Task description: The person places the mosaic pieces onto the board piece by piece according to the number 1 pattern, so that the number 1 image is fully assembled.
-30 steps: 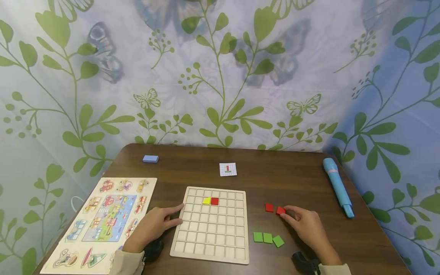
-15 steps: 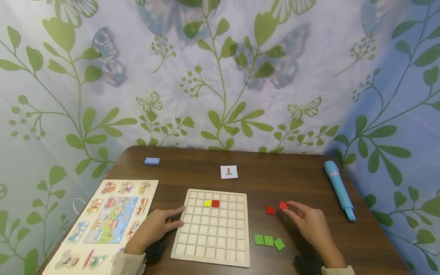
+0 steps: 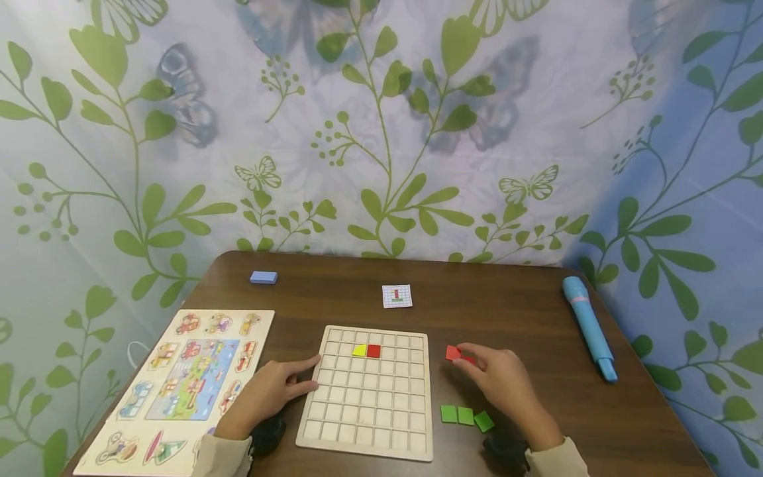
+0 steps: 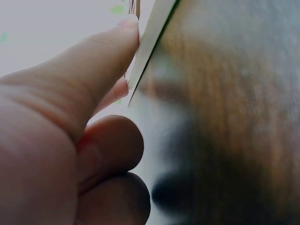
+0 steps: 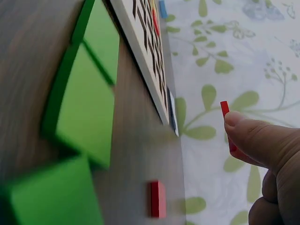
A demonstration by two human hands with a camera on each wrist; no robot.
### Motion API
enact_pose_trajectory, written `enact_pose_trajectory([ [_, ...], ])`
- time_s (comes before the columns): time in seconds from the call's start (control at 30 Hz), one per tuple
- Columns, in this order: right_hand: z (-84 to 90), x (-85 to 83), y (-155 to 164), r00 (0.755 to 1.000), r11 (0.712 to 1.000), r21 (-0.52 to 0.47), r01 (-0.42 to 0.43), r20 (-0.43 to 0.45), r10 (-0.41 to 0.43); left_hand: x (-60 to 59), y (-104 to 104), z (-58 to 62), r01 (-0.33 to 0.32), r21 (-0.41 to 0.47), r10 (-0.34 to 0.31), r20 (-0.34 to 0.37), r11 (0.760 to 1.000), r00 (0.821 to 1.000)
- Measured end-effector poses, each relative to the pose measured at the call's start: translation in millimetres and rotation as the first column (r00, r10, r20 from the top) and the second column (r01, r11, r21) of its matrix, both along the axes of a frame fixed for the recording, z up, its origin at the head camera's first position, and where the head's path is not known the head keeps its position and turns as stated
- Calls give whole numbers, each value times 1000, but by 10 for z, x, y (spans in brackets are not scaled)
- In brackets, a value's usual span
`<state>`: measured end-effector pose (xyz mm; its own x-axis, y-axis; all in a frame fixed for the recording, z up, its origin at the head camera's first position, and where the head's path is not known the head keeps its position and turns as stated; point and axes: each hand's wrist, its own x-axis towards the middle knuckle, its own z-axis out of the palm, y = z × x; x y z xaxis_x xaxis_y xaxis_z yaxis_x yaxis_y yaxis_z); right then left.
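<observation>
My right hand pinches a red tile just above the table, right of the wooden grid board. In the right wrist view the thumb of that hand holds the red tile in the air. A second red tile lies on the table below. The board holds a yellow tile and a red tile side by side. Three green tiles lie near my right wrist. My left hand rests on the board's left edge, and its thumb presses that edge.
A small pattern card lies behind the board. A picture puzzle board sits at the left and a blue block at the back left. A blue tube lies along the right edge. A leaf-patterned curtain surrounds the table.
My right hand picked one red tile off the table and carried it left toward the board. The other red tile stayed put. The left hand has not moved.
</observation>
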<state>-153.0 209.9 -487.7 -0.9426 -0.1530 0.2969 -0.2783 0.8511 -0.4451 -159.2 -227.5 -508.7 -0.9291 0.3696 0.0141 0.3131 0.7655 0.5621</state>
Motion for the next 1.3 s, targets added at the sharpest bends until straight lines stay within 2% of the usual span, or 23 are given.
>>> enact_pose_trajectory([
  [0.17, -8, -42, -140, 997, 998, 5, -67, -33, 67, 5, 0, 3, 1, 11, -1, 8, 1000, 1000],
  [0.33, 7, -66, -305, 990, 990, 12, -142, -13, 142, 6, 1, 22, 4, 15, -4, 13, 1000, 1000],
  [0.57, 70, -93, -583, 981, 981, 19, -191, 29, 190, 5, 2, 35, 4, 14, -4, 5, 1000, 1000],
  [0.77, 80, -134, -784, 973, 972, 40, -232, 10, 232, 4, -1, 23, 5, 10, -5, 6, 1000, 1000],
  [0.87, 84, -154, -871, 970, 969, 51, -244, 29, 242, 3, 0, 22, 0, 8, 0, 6, 1000, 1000],
  [1.07, 48, -201, -1026, 960, 961, 41, -274, 75, 270, 5, 0, 23, 4, 8, -4, 2, 1000, 1000],
  [1.3, -84, -278, -1145, 949, 950, 19, -311, 54, 310, 13, 1, 25, 0, 13, 0, -3, 1000, 1000],
])
